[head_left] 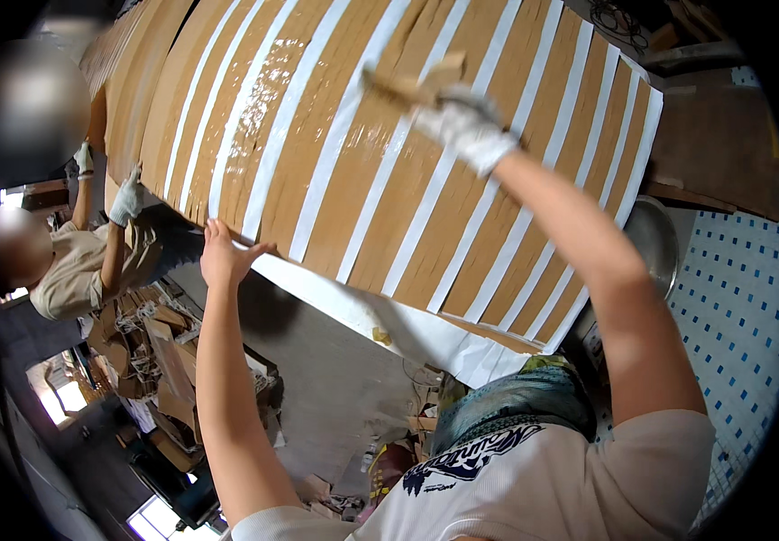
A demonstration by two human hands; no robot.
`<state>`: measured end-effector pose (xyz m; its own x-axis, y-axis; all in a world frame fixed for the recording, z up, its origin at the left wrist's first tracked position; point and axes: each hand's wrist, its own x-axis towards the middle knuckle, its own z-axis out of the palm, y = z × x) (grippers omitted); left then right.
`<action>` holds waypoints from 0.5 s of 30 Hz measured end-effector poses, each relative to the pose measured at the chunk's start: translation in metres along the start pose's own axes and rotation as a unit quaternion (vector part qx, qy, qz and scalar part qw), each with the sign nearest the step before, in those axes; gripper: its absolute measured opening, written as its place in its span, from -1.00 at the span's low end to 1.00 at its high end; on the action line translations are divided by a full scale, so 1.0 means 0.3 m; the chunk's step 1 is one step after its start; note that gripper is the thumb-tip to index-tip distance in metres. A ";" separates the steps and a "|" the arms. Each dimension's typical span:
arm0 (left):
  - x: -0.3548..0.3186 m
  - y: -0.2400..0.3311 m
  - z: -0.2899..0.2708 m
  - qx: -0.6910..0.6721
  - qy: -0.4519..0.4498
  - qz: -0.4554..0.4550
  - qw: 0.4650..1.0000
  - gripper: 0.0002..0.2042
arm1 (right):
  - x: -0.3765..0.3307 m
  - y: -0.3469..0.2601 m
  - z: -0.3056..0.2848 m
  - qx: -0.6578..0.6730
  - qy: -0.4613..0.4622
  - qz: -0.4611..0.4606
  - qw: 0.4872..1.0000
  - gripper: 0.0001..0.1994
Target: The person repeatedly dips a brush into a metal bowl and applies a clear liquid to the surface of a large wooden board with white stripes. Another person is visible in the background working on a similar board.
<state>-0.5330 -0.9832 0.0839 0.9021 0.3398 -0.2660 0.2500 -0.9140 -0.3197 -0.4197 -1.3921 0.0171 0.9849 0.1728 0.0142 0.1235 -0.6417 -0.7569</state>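
Note:
My right hand (pixel 466 126), in a white work glove, grips a wooden-handled brush (pixel 412 83) and presses it on a row of overlapped brown cardboard sheets (pixel 335 135) with white strips between them. Parts of the cardboard look wet and glossy. My bare left hand (pixel 223 252) rests with spread fingers on the near edge of the sheets, next to the white paper edge (pixel 353 307) that sticks out along the front.
A second person (pixel 83 257) in a beige shirt and gloves (pixel 125 200) touches the sheets at the far left end. A metal bowl (pixel 655 239) stands right of the sheets by a blue-dotted tiled surface (pixel 732 307). Cardboard scraps (pixel 151 343) are piled below.

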 end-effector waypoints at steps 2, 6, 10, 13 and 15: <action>0.013 0.028 -0.009 -0.006 0.013 0.013 1.000 0.22 | 0.162 0.180 -0.087 -0.102 0.137 -0.060 0.983 -0.56; 0.012 0.036 -0.012 -0.026 0.007 0.011 1.000 0.20 | 0.134 0.119 -0.079 -0.125 0.157 -0.112 0.973 -0.82; 0.015 0.031 -0.009 -0.020 -0.006 0.013 1.000 0.20 | -0.030 0.019 0.028 -0.130 -0.096 -0.223 0.961 -0.88; -0.007 0.032 -0.027 -0.013 -0.042 -0.011 0.999 0.20 | 0.137 0.020 -0.196 0.034 -0.302 -0.024 0.952 -0.77; -0.005 0.048 -0.040 -0.017 -0.038 -0.012 0.999 0.21 | 0.318 0.191 -0.273 0.023 -0.158 0.005 0.987 -0.64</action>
<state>-0.5266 -0.9995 0.0906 0.8670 0.3757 -0.3272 0.2834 -0.9121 -0.2962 -0.3088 -1.4735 0.0286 0.8977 0.3963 -0.1926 0.1012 -0.6108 -0.7853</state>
